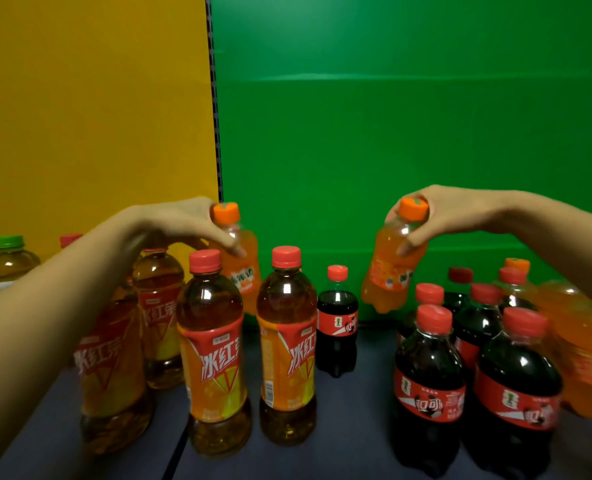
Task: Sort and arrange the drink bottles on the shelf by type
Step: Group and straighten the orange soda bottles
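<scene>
Your left hand (pixel 187 223) and right hand (pixel 450 213) each grip one orange soda bottle (pixel 242 268) (pixel 389 275). Below them: four iced tea bottles (pixel 215 344), about six cola bottles (pixel 429 382).

The red-and-orange labels of the amber, red-capped plastic tea bottles (pixel 215 344) below the left hand (pixel 183 223) read "冰红茶". Lettering on the dark cola bottles (pixel 429 386) and the held orange soda bottles is too blurred.

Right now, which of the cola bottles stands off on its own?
The small cola bottle at the back centre, just right of the iced tea bottles. It stands alone against the green wall, while the other cola bottles crowd together at the right.
</scene>
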`<state>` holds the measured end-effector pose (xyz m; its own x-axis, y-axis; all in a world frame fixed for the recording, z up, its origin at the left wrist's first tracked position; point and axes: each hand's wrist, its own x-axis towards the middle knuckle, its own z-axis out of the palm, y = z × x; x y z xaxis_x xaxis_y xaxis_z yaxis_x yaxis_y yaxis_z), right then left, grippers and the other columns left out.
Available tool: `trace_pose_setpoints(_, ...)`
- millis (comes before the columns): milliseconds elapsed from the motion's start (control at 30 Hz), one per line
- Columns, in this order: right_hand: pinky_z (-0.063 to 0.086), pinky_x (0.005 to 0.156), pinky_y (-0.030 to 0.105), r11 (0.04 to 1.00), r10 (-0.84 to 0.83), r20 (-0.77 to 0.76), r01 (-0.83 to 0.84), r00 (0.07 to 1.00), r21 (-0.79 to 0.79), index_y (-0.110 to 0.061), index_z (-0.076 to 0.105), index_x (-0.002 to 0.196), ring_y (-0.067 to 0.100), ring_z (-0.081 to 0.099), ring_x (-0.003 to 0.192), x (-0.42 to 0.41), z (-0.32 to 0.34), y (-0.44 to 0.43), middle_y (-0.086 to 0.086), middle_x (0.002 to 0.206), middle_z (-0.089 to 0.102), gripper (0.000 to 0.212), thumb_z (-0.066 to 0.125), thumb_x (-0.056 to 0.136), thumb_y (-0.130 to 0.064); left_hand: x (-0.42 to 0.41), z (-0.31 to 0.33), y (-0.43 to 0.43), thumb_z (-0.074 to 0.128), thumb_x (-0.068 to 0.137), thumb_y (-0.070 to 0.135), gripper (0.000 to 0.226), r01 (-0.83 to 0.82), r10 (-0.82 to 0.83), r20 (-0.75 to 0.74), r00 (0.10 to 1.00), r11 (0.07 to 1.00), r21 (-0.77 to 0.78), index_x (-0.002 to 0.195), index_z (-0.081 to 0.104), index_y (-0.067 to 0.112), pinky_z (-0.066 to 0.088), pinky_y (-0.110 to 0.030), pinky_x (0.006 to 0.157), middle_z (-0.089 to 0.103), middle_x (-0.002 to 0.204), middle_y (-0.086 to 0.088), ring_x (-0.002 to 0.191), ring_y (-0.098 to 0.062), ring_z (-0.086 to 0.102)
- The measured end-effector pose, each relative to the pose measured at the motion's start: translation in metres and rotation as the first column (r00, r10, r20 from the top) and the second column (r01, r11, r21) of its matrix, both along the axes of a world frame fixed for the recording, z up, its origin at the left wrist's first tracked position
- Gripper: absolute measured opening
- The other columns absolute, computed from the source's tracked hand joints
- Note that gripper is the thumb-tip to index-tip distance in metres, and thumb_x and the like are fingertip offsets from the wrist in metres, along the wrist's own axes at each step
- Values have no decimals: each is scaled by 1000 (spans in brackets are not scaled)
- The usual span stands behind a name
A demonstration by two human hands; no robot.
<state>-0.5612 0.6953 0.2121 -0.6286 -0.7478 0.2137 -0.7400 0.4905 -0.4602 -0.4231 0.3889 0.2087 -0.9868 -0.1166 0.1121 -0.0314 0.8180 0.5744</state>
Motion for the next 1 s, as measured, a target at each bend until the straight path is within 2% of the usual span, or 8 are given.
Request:
trace_pose_setpoints(67,47,80,35,988,-45,-16,42,999,-150,-11,69,94,15,59,87,6,3,3,7,97,71,27,77,68,-13,4,4,5,87,22,54,92,-21,33,-132,991,996,91,101,62,14,48,-28,73,65,103,-2,95,-17,61)
trace_pose_setpoints(167,42,68,29,929,-122,-15,108,992,-355,-10,70,97,14,56,87,15,3,0,9,106,70,27,72,75,-26,7,10,19,77,59,31,66,18,72,-338,938,967,256,117,55,11,45,-26,70,60,105,2,97,-14,57)
trace_pose_setpoints(233,43,66,27,863,-170,2,150,985,-482,-15,69,95,13,55,86,23,4,-3,10,109,69,28,70,74,-34,4,14,28,72,68,25,54,44,125,-457,881,938,343,118,54,14,48,-32,79,59,110,1,104,-17,56)
trace_pose_setpoints(367,53,88,39,709,-218,24,175,976,-683,-31,68,81,16,64,96,46,3,-3,-2,101,71,38,66,52,-57,0,19,59,68,79,25,33,156,155,-691,706,918,365,108,53,20,48,-32,87,58,104,4,99,-13,57)
trace_pose_setpoints(500,48,76,29,535,-196,29,131,980,-835,-33,62,82,9,62,83,68,-3,16,-12,86,65,24,64,62,-46,0,20,102,67,79,22,17,312,178,-825,537,866,390,86,52,28,49,-26,81,59,87,10,78,-2,57)
trace_pose_setpoints(633,45,69,24,405,-181,26,98,983,-909,-27,60,81,2,57,70,87,-11,55,-12,78,61,17,61,67,-36,4,18,151,67,64,35,23,467,180,-837,517,760,452,82,57,27,51,-28,76,60,79,8,74,-8,59)
trace_pose_setpoints(733,47,70,21,402,-225,2,95,974,-911,-28,60,81,0,57,70,98,-19,87,-14,79,61,14,59,68,-35,5,11,187,65,53,40,30,534,147,-849,508,720,444,77,58,23,49,-24,67,60,73,8,67,-6,56)
trace_pose_setpoints(1000,45,71,21,512,-376,-32,178,926,-840,-32,59,84,-1,59,79,86,-58,203,-13,86,63,14,63,71,-36,-19,-40,324,66,66,28,18,566,9,-819,574,718,405,79,57,20,49,-25,66,60,72,6,65,-6,56)
